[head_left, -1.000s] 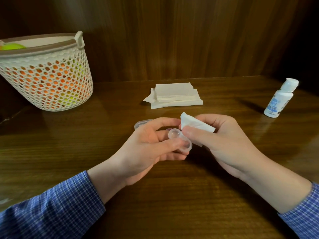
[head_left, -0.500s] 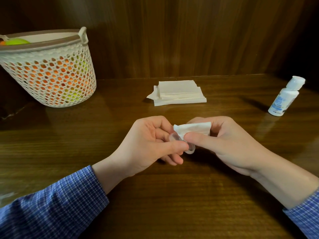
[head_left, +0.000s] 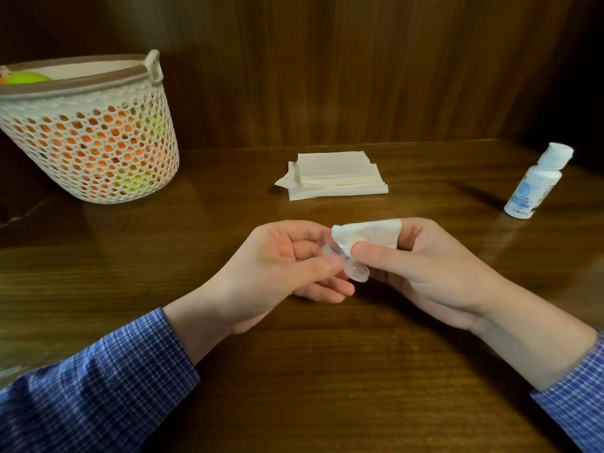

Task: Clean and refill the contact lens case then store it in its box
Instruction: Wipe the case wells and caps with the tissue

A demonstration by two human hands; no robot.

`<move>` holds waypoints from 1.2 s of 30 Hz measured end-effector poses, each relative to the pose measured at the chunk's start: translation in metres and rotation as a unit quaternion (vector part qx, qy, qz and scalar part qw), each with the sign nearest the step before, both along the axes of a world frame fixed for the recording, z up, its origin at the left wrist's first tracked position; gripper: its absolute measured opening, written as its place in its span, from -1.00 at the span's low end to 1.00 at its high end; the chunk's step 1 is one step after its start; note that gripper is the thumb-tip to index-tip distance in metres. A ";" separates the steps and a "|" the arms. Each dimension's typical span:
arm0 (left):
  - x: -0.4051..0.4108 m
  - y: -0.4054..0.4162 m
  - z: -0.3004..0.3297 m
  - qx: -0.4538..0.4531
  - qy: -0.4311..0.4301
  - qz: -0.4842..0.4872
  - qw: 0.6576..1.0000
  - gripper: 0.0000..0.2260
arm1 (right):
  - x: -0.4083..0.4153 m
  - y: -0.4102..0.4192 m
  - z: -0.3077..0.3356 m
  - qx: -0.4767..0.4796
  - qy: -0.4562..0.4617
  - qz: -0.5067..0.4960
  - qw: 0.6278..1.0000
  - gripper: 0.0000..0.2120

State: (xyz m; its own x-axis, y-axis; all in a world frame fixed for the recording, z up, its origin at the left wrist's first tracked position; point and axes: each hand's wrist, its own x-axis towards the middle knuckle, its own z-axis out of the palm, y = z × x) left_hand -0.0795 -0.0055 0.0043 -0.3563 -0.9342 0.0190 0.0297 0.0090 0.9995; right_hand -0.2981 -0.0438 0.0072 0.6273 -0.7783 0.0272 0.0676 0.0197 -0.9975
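while you pinch the clear contact lens case (head_left: 347, 269) between the thumb and fingers of your left hand (head_left: 281, 273), it sits lifted above the tabletop (head_left: 294, 371), roughly midway between your two hands, so its open wells face the cloth and nothing rests on the wood. your left hand is closed on the case, gripping one end, which leaves the other end free to be worked on. your right hand (head_left: 421, 269) is clamped on a folded white tissue (head_left: 366, 235), with the tissue draped over the fingertips and held down by the thumb; that wrap looks meant to turn a fingertip into a small swab that can press into a well. the tissue touches the case at its upper end, so by my reading you are in the wiping part of the cleaning, with refilling and boxing not yet done. more folded tissues (head_left: 336, 174) lie stacked at the back of the tabletop, within reach for a fresh piece. the white solution bottle (head_left: 536, 184) stands upright and capped well off to your right, likely parked there for the refill. its blue label carries print, but it is too small and blurred to read. a perforated basket (head_left: 91, 135) sits at the far left, showing orange and green through its holes. no box for the case is in view.
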 end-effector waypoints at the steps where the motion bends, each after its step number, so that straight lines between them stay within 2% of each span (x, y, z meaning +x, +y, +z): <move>1: 0.001 0.000 0.000 0.008 0.008 -0.006 1.000 -0.67 | 0.000 0.000 0.000 -0.009 0.001 0.001 1.000 -0.71; 7: 0.004 -0.002 0.000 0.066 0.055 -0.046 0.995 -0.71 | -0.005 -0.002 0.007 -0.061 -0.013 -0.058 0.996 -0.75; 11: 0.003 -0.001 -0.001 0.076 0.058 -0.082 0.992 -0.72 | 0.000 0.006 0.006 -0.175 0.031 -0.107 0.978 -0.77; 15: 0.003 -0.001 -0.002 0.072 0.060 -0.096 0.991 -0.71 | 0.005 0.010 0.004 -0.234 0.052 -0.121 0.963 -0.89; 18: 0.004 -0.002 -0.001 0.057 0.079 -0.097 0.990 -0.74 | 0.005 0.008 0.004 -0.226 0.041 -0.129 0.965 -0.87; 23: 0.006 -0.004 0.001 0.061 0.091 -0.101 0.989 -0.71 | 0.002 0.005 0.005 -0.074 -0.058 -0.065 0.993 -0.74; 26: 0.006 -0.003 0.000 0.080 0.094 -0.110 0.986 -0.64 | 0.003 0.006 0.004 -0.102 -0.049 -0.055 0.992 -0.78; 32: 0.007 -0.003 0.002 0.043 0.096 -0.114 0.988 -0.76 | 0.003 0.008 0.006 -0.221 0.036 -0.103 0.969 -0.85; 36: 0.007 -0.002 0.001 0.028 0.096 -0.109 0.989 -0.73 | -0.003 0.005 0.010 -0.234 0.085 -0.089 0.965 -0.85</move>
